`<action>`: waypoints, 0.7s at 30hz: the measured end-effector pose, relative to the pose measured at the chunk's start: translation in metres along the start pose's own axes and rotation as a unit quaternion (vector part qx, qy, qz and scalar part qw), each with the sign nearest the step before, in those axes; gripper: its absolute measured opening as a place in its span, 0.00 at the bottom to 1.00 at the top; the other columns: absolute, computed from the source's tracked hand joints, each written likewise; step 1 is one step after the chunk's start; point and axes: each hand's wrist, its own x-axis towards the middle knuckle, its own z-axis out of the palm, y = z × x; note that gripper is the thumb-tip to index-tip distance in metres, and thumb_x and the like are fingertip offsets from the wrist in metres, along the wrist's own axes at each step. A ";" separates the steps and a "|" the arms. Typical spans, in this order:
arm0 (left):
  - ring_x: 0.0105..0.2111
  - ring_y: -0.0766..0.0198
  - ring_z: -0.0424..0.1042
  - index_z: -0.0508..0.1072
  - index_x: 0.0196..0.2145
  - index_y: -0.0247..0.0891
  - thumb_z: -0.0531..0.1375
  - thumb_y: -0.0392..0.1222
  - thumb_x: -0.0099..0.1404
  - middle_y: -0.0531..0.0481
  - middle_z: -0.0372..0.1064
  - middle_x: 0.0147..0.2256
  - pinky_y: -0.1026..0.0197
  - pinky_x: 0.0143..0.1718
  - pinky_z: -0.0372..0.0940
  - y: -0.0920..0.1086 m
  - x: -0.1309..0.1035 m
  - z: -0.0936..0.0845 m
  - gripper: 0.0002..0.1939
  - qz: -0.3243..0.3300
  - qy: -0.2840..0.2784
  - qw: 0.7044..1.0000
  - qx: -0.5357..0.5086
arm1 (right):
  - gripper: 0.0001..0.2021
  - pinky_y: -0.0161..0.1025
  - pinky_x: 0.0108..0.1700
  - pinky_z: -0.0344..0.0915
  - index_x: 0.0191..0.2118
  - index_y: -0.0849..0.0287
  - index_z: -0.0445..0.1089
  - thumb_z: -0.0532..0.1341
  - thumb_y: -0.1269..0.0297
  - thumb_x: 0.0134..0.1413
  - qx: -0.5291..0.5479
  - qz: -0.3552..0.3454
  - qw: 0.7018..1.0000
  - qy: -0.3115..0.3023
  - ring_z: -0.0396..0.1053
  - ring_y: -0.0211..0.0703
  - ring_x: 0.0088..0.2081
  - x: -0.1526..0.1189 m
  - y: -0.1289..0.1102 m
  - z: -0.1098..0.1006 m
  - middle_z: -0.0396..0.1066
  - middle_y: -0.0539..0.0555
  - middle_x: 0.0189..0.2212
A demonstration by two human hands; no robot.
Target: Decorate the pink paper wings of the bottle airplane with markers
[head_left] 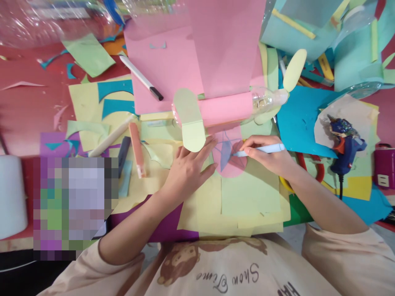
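My right hand (268, 158) grips a light blue marker (266, 149), its tip on a pink paper piece (232, 169) with a rounded end. A star (226, 151) is outlined in blue on that piece and partly coloured in. My left hand (190, 167) lies flat with fingers spread, its fingertips at the left edge of the pink piece. Just beyond the hands lies a plastic bottle (228, 107) wrapped in pink paper. A pale green rounded strip (191, 133) crosses it above my left fingers, and a pale oval blade (295, 70) sits at its cap.
At right, a blue glue gun (347, 154) rests by red-handled scissors (317, 166). A white pen (140, 76), an orange cutter (137, 150) and paper scraps lie left. Bottles in blue paper (354, 61) stand at back right; a blurred patch (74, 205) covers the lower left.
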 end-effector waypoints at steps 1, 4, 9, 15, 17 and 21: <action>0.55 0.49 0.67 0.60 0.61 0.41 0.55 0.41 0.68 0.43 0.63 0.60 0.48 0.53 0.61 0.000 0.000 0.000 0.24 -0.001 -0.001 1.000 -0.001 | 0.08 0.33 0.27 0.55 0.27 0.60 0.71 0.59 0.67 0.56 -0.001 0.002 1.000 -0.003 0.62 0.35 0.26 0.000 0.000 0.000 0.71 0.50 0.26; 0.55 0.48 0.67 0.60 0.61 0.41 0.55 0.42 0.68 0.43 0.63 0.60 0.48 0.53 0.60 0.000 0.000 0.000 0.24 -0.004 -0.004 1.000 -0.003 | 0.08 0.33 0.26 0.55 0.27 0.60 0.71 0.59 0.67 0.55 0.000 0.000 1.000 -0.003 0.61 0.34 0.26 0.000 0.000 0.000 0.71 0.50 0.25; 0.55 0.48 0.67 0.60 0.61 0.41 0.55 0.42 0.68 0.43 0.62 0.60 0.49 0.52 0.61 0.001 0.000 0.000 0.24 -0.007 -0.006 1.000 0.002 | 0.07 0.33 0.27 0.55 0.28 0.60 0.71 0.59 0.68 0.56 0.014 -0.025 0.999 0.016 0.62 0.34 0.26 0.000 0.003 0.000 0.70 0.49 0.25; 0.55 0.48 0.67 0.60 0.61 0.39 0.55 0.42 0.68 0.43 0.63 0.60 0.48 0.52 0.62 0.000 -0.001 0.001 0.24 -0.001 0.000 1.000 0.005 | 0.08 0.33 0.29 0.57 0.31 0.60 0.71 0.59 0.63 0.58 0.020 -0.037 0.998 0.043 0.65 0.35 0.28 0.001 0.006 0.002 0.72 0.50 0.28; 0.55 0.48 0.67 0.59 0.61 0.41 0.55 0.42 0.68 0.43 0.63 0.60 0.48 0.52 0.61 0.000 -0.001 0.001 0.24 -0.001 0.000 1.000 0.003 | 0.08 0.34 0.29 0.58 0.32 0.60 0.71 0.59 0.61 0.59 0.022 -0.039 0.998 0.048 0.66 0.35 0.28 0.001 0.006 0.003 0.72 0.50 0.28; 0.55 0.48 0.67 0.60 0.61 0.41 0.55 0.42 0.68 0.43 0.63 0.60 0.49 0.52 0.62 0.001 0.000 0.000 0.24 0.000 0.003 1.000 0.003 | 0.09 0.33 0.28 0.57 0.32 0.59 0.71 0.59 0.60 0.59 0.024 -0.049 0.997 0.051 0.64 0.34 0.27 0.002 0.006 0.004 0.72 0.50 0.28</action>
